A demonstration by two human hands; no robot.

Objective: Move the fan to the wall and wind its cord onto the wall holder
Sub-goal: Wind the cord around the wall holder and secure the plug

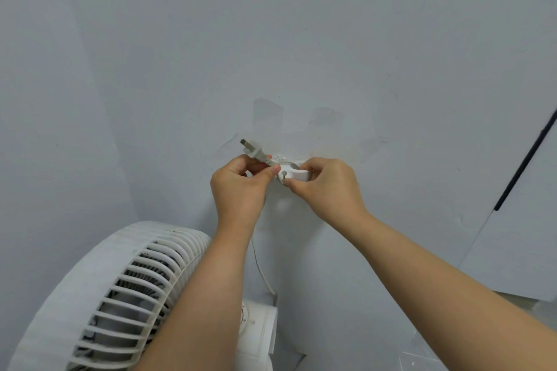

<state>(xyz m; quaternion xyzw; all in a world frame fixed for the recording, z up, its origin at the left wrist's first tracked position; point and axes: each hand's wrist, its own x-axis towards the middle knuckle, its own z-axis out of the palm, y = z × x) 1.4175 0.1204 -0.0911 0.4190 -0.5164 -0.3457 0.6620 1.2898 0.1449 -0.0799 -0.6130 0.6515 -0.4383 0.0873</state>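
Pale grey wall [271, 39] fills nearly the whole head view, scuffed and patchy around the spot where both hands work. At that spot the left grip [238, 187] is closed in a pinch: thumb and curled fingers hold the cord [262, 268] just behind its plug [253, 151]. The plug sticks up and to the left out of the hand with its two metal prongs pointing away from the wall holder. The right grip [328, 187] is closed as well, its fingers curled over the right end of the white wall holder [297, 175] and its thumb tucked beneath it. The holder sits against the wall between the two hands, and its left end, with a small round knob, is just beside the left thumb. How many turns of cord lie on the holder cannot be told, since the hands cover most of it. Below the left wrist a slack length of cord hangs down along the wall to the fan's base [259, 331]. The white fan [120, 295] stands close to the wall at lower left, its ribbed grille partly hidden by the left forearm. At far right a dark strip [524, 159] runs diagonally along the edge of a pale panel.
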